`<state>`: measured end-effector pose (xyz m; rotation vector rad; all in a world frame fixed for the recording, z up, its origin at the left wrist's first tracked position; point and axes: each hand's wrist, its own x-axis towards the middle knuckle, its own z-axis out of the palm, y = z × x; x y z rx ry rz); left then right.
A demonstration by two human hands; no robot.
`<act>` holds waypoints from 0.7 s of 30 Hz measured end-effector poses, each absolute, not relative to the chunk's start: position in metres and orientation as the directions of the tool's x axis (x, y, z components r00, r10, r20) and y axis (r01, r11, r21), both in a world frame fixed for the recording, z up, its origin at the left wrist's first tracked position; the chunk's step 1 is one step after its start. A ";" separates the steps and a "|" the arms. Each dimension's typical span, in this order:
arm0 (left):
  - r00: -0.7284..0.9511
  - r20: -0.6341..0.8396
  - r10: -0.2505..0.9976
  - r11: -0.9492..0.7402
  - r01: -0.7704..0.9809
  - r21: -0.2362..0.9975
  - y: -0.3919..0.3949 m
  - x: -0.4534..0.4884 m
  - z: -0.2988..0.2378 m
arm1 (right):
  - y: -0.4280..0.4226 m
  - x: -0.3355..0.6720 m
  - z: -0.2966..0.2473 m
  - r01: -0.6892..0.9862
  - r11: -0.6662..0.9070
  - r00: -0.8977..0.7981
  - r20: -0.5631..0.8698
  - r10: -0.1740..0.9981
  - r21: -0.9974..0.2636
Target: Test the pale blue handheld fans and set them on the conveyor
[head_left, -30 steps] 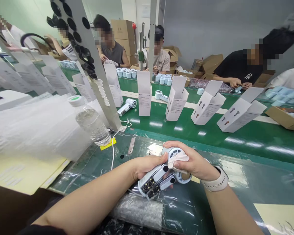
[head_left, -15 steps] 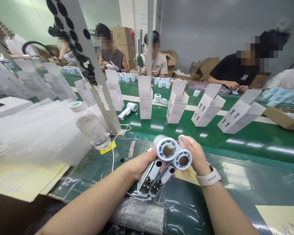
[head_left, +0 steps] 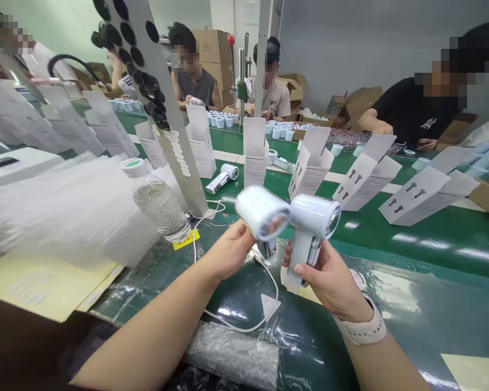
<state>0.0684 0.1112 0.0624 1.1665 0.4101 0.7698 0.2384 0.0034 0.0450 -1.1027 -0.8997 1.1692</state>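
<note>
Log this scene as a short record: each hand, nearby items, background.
Left hand: holds a pale blue handheld blower
Right hand: holds a second blower by its handle; smartwatch on the wrist
Nearby: white cable, bubble wrap, water bottle
Background: upright white cartons, a seated co-worker

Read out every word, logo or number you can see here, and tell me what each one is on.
"NY": white logo on a black T-shirt worn by a co-worker
Print on the white cardboard boxes: too small to read
Yellow sticker: nothing legible
Two pale blue handheld appliances: no text visible
</note>
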 end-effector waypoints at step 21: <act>0.797 0.116 0.593 0.339 -0.378 0.862 0.102 0.073 0.061 | -0.002 0.223 0.055 -0.467 0.046 0.230 -0.071 0.970 -0.883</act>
